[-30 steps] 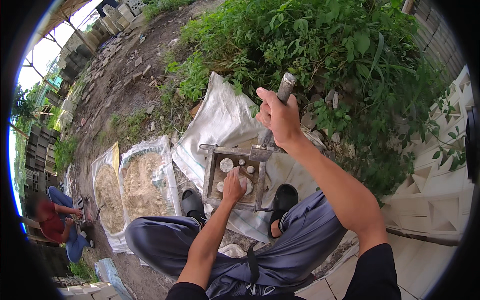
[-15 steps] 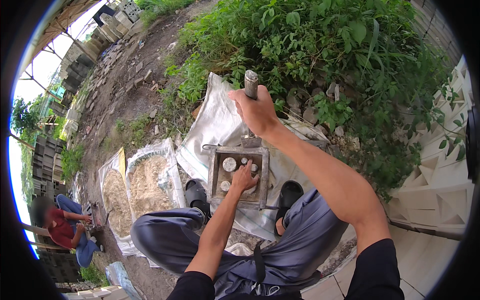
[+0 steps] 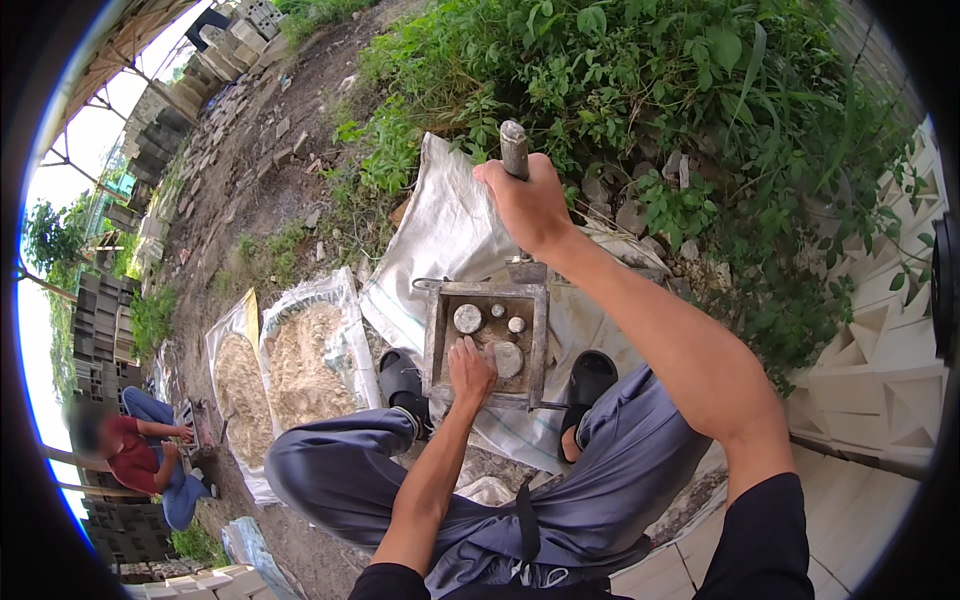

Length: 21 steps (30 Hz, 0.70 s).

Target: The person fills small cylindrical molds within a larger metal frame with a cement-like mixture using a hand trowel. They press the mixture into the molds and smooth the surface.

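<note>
A square, worn metal mould box (image 3: 540,345) sits between my feet on a white sack. In it stand several round grey pieces: a larger one (image 3: 468,319) at far left, two small ones (image 3: 498,311) near the middle, and a wide disc (image 3: 508,360) at near right. My left hand (image 3: 472,374) rests over the box's near left part, fingers stretched and apart, holding nothing. My right hand (image 3: 530,205) is wrapped round the upright, thick round handle (image 3: 514,150) of a tool. Its metal lower end (image 3: 525,270) is at the box's far edge; its kind is unclear.
Two open sacks of sandy powder (image 3: 310,355) lie at left. A person in a red shirt (image 3: 140,450) crouches farther left. Dense green plants (image 3: 620,110) grow ahead, and pale patterned blocks (image 3: 870,380) stand at right. My black sandals (image 3: 592,378) flank the box.
My left hand has moved from the small pieces at the box's right to its near left part, uncovering the wide disc. My right hand keeps its grip on the handle.
</note>
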### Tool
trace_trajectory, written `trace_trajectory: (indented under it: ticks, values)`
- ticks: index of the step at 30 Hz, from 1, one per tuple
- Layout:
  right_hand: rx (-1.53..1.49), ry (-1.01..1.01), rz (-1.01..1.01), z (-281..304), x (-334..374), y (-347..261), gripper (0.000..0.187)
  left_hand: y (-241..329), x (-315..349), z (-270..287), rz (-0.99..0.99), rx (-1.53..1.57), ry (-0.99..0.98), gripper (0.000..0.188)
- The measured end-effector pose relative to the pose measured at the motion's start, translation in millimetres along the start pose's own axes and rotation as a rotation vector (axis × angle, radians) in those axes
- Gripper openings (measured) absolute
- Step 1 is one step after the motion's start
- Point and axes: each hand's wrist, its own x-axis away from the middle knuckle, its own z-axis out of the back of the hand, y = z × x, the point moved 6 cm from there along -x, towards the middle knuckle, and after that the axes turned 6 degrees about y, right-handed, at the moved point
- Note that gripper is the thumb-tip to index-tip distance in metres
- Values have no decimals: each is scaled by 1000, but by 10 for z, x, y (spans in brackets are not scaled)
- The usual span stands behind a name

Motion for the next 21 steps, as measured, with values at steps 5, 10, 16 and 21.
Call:
trace_trajectory:
  ticks: [5, 10, 16, 21]
  values:
    - [-82, 15, -60, -28, 8, 24, 42, -257, -154, -310, 240, -198, -210, 38]
    - [-48, 19, -75, -34, -31, 112, 42, -174, -140, -323, 223, -156, -272, 37]
    - [35, 15, -52, -103, -24, 80, 41, 49, -149, -191, 201, -150, -224, 45]
    - [12, 11, -66, -107, -35, 143, 41, 299, -154, -228, 229, -41, -355, 48]
